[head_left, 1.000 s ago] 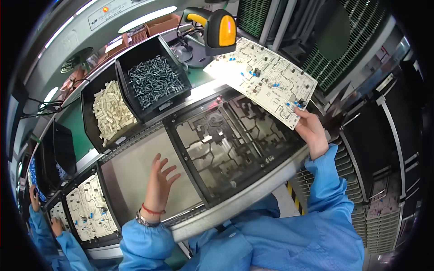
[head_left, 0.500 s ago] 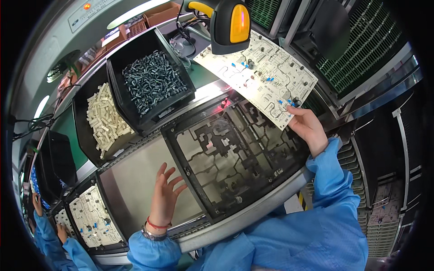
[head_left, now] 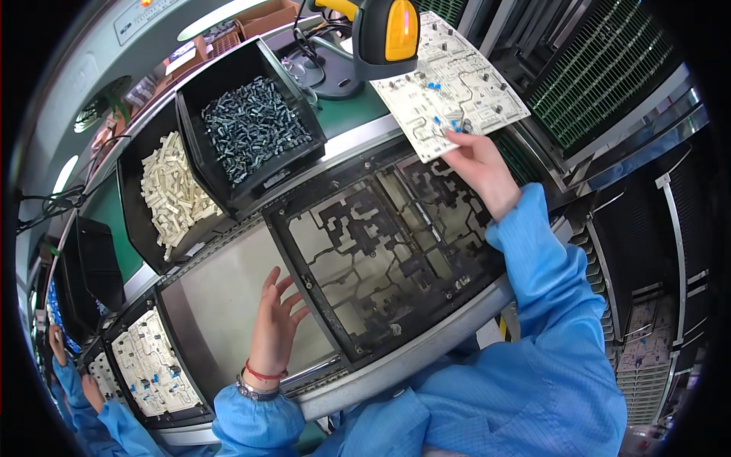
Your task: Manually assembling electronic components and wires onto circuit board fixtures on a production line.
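A white circuit board with blue and black components is pinched at its near corner by my right hand. It is held tilted, partly behind the black and yellow barcode scanner, which hides some of it. Below lies a dark fixture frame with cut-out openings, and no board sits in it. My left hand, with a red cord and a bracelet at the wrist, hovers beside the frame's left edge. Its fingers are apart and it holds nothing.
Black bins hold dark blue-black components and cream-coloured parts. Another board sits in a fixture on the line at left. Beyond it are a co-worker's hands. Racks with green slats stand at right.
My right hand has moved the board away and slightly left, further behind the scanner and off the fixture frame. My left hand has barely moved.
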The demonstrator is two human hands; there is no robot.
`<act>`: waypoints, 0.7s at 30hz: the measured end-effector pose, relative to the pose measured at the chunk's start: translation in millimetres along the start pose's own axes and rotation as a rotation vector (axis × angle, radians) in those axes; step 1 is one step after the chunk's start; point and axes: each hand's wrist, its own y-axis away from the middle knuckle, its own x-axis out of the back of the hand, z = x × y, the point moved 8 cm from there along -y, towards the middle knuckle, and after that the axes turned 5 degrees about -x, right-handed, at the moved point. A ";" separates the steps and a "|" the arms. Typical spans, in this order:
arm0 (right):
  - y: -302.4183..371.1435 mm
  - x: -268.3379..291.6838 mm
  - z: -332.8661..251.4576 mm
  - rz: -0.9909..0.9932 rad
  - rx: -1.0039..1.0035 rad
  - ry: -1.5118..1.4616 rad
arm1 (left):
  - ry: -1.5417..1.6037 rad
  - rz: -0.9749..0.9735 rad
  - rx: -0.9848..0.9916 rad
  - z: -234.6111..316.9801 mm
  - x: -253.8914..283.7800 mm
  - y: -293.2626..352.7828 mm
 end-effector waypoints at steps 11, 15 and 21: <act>-63.6 -66.5 -36.9 -0.084 -0.051 0.160 | 0.016 -0.057 0.012 -4.7 6.7 -0.3; -67.9 -46.4 -31.5 0.105 0.145 0.114 | 0.018 -0.107 0.019 -2.6 -3.7 0.1; -37.0 -22.3 -34.0 0.063 -0.006 0.147 | 0.050 -0.093 0.014 -2.5 2.3 4.3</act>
